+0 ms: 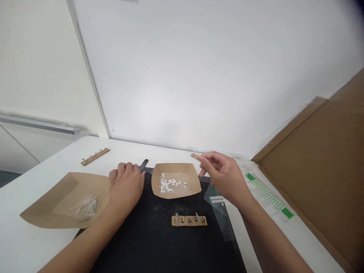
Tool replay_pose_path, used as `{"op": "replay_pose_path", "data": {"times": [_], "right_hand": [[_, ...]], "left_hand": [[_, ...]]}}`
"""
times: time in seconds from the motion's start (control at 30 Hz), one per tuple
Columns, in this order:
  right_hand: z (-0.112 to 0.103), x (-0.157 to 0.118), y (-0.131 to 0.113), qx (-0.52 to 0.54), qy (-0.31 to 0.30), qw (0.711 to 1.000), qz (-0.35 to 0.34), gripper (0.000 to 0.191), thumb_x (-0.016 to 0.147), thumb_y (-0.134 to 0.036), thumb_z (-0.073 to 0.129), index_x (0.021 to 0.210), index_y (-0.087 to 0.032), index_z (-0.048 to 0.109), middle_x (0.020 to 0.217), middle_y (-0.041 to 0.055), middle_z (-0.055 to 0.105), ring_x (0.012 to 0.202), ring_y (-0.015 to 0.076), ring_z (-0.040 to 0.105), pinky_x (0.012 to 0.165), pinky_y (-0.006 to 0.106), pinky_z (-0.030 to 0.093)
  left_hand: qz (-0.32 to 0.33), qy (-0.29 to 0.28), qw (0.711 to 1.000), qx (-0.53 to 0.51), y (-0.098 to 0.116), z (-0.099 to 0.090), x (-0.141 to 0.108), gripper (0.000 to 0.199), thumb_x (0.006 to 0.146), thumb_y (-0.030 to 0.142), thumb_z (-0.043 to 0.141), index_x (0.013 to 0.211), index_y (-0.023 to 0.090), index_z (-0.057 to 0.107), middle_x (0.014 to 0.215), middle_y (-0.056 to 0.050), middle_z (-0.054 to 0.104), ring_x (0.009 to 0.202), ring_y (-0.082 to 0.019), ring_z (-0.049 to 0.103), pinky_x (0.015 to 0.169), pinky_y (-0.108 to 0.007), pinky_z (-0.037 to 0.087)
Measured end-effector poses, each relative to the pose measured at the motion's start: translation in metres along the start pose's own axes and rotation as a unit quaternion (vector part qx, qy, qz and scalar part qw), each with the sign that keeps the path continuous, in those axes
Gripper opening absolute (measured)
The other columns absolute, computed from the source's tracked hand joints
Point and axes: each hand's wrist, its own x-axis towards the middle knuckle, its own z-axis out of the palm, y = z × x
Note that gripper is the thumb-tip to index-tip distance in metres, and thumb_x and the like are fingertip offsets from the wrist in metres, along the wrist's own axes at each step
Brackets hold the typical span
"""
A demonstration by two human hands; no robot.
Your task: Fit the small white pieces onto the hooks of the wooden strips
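Observation:
My left hand (pixel 127 185) is palm down with fingers curled, beside the edge of a large brown paper tray (pixel 61 189). A slim black tool (pixel 144 165) shows just past its thumb; whether the fingers hold it is hidden. My right hand (pixel 223 174) pinches thumb and index finger together, and anything between them is too small to name. It hovers at the right of a smaller paper tray (pixel 157 182) holding small white pieces (pixel 167 184). Nearer me lies a wooden strip (pixel 186 223) with several metal studs, two bearing clear upright pieces.
A black mat (pixel 170 250) lies under the small tray. A studded strip (pixel 95 156) lies back left, and another strip (pixel 194 156) behind my right hand. Clear bags (pixel 87 207) sit in the large tray. A white-dotted sheet (pixel 217 200), a green strip (pixel 269 195) and cardboard (pixel 313 159) are right.

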Motion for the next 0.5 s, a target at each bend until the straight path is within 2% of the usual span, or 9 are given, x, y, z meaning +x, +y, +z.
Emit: {"op": "replay_pose_path", "data": {"times": [0.13, 0.3, 0.37, 0.5], "right_hand": [[-0.009, 0.001, -0.001, -0.044, -0.046, 0.997, 0.046, 0.031, 0.099, -0.049, 0.066, 0.095, -0.021, 0.076, 0.067, 0.0024, 0.075, 0.043, 0.0112, 0.054, 0.038, 0.024, 0.037], [-0.013, 0.002, -0.001, -0.038, -0.063, 0.996, 0.054, 0.021, 0.098, -0.036, 0.065, 0.099, -0.022, 0.082, 0.072, 0.0032, 0.078, 0.046, 0.0127, 0.060, 0.035, 0.024, 0.033], [-0.014, 0.003, -0.001, -0.035, -0.059, 0.996, 0.049, 0.020, 0.097, -0.034, 0.068, 0.102, -0.023, 0.083, 0.075, 0.0037, 0.079, 0.049, 0.0137, 0.063, 0.039, 0.025, 0.039], [-0.013, 0.003, 0.003, -0.055, -0.056, 0.997, 0.018, 0.015, 0.093, -0.036, 0.074, 0.095, -0.025, 0.084, 0.075, 0.0027, 0.080, 0.061, 0.0176, 0.069, 0.054, 0.030, 0.053]], "left_hand": [[0.021, -0.051, 0.997, 0.059, 0.001, 0.002, -0.008, 0.044, 0.105, 0.026, 0.037, 0.087, 0.010, 0.074, 0.090, -0.023, 0.070, 0.098, -0.042, 0.059, 0.085, -0.052, 0.040], [0.029, -0.092, 0.991, 0.095, 0.000, 0.004, -0.008, 0.044, 0.105, 0.029, 0.039, 0.089, 0.010, 0.076, 0.097, -0.022, 0.070, 0.101, -0.040, 0.059, 0.085, -0.048, 0.040], [0.022, -0.102, 0.989, 0.103, -0.001, 0.006, -0.006, 0.045, 0.105, 0.029, 0.038, 0.090, 0.011, 0.076, 0.099, -0.022, 0.069, 0.101, -0.039, 0.060, 0.085, -0.048, 0.040], [0.009, -0.115, 0.987, 0.111, -0.004, 0.006, -0.004, 0.047, 0.107, 0.026, 0.035, 0.092, 0.011, 0.077, 0.100, -0.022, 0.070, 0.103, -0.039, 0.061, 0.086, -0.047, 0.040]]}}
